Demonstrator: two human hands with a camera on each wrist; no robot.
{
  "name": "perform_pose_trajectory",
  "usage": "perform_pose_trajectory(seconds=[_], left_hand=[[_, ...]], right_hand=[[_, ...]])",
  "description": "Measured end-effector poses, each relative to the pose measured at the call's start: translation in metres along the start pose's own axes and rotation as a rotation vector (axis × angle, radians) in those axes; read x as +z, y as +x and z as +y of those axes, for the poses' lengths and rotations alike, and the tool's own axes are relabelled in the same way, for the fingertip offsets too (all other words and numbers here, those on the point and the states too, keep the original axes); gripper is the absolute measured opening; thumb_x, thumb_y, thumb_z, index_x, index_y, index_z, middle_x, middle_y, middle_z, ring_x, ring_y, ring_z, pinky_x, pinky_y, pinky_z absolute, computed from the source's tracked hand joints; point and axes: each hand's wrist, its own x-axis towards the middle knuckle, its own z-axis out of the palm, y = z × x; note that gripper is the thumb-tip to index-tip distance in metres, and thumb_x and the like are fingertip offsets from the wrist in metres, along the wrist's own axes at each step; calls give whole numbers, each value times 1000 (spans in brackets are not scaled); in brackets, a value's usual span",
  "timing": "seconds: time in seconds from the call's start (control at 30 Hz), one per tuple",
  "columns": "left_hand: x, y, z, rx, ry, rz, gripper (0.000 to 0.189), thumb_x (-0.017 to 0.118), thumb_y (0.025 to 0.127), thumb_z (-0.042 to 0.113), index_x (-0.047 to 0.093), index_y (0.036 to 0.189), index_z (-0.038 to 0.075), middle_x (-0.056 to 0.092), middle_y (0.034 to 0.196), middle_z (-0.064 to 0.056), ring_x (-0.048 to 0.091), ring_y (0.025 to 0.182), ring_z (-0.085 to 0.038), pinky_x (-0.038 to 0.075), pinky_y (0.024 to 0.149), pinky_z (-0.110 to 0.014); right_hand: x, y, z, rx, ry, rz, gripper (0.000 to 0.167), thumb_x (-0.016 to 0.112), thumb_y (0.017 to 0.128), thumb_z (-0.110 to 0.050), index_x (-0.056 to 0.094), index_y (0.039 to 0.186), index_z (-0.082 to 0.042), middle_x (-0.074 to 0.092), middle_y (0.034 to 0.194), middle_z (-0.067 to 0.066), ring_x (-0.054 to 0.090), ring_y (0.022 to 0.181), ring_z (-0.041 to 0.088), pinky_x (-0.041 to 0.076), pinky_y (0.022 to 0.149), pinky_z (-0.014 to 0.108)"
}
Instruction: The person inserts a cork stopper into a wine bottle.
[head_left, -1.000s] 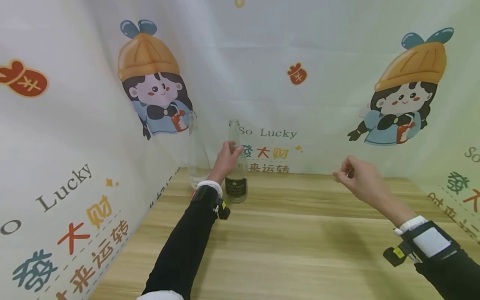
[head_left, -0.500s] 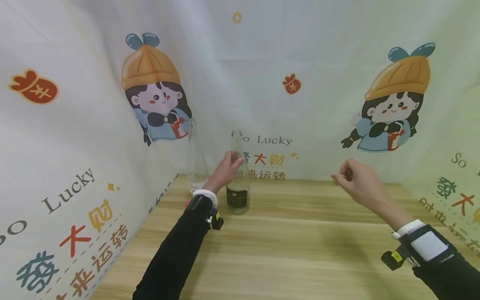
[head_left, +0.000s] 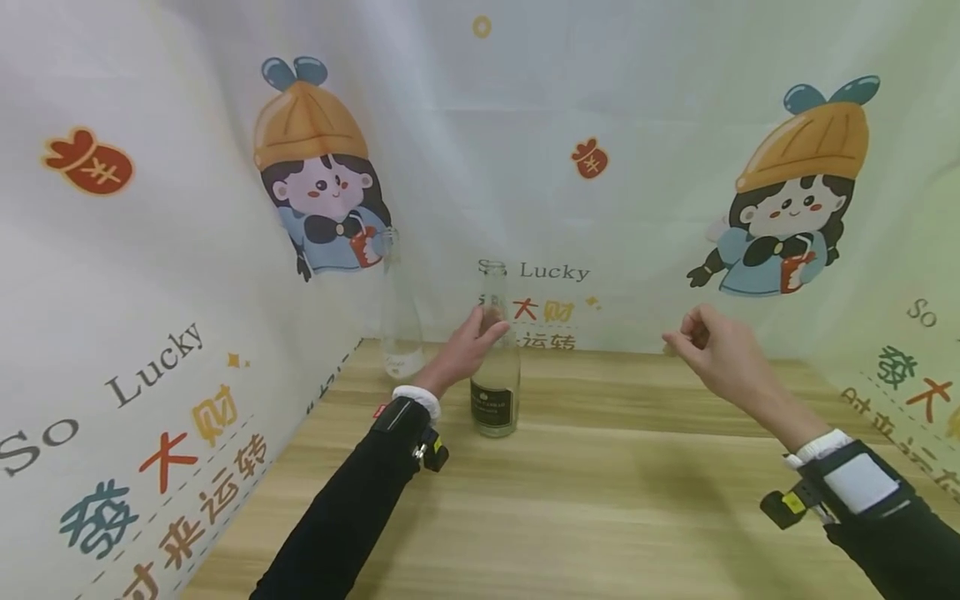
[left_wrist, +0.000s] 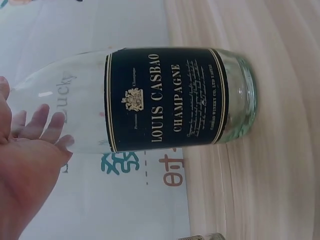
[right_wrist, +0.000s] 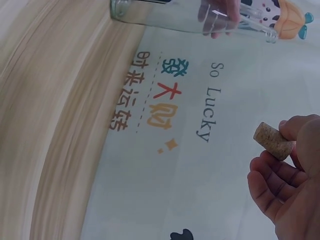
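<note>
My left hand (head_left: 467, 346) grips a clear glass champagne bottle (head_left: 494, 404) around its upper body. The bottle stands upright, and its dark label (left_wrist: 167, 100) faces the left wrist camera. Whether its base touches the table I cannot tell. In the left wrist view, fingers (left_wrist: 37, 122) show through the glass. My right hand (head_left: 723, 354) is up in the air, to the right of the bottle and apart from it. It pinches a small cork (right_wrist: 272, 141) between thumb and fingers, clearest in the right wrist view. The bottle's mouth (head_left: 493, 267) has no stopper in it.
Behind my left wrist, a second clear bottle (head_left: 402, 329) with white lettering stands at the table's back left. The wood-grain table (head_left: 570, 517) meets a printed cloth backdrop (head_left: 645, 200) at the back and on both sides.
My left hand has moved the champagne bottle a little to the right and nearer, away from the second bottle. The right hand has stayed about where it was. The head view has shifted slightly.
</note>
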Motion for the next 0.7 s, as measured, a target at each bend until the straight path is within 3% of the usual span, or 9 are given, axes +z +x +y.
perform_pose_trajectory(seconds=[0.23,0.7], left_hand=[[11,-14,13,34,-4,-43,51,48,111,40,41,147,4,55,143,-17,51,135,-32,40,116,-46],[15,-40,30,78,-28,-107,48,48,110,37,41,146,7,54,140,-14,52,133,-29,42,114,-43]], right_hand=[[-2,-4,-10,-51,3,28,18,73,96,-6,56,91,-5,66,73,3,52,57,10,39,47,24],[-14,-6,-32,-77,-3,44,18,76,94,-6,59,91,-4,64,72,1,51,57,10,40,48,21]])
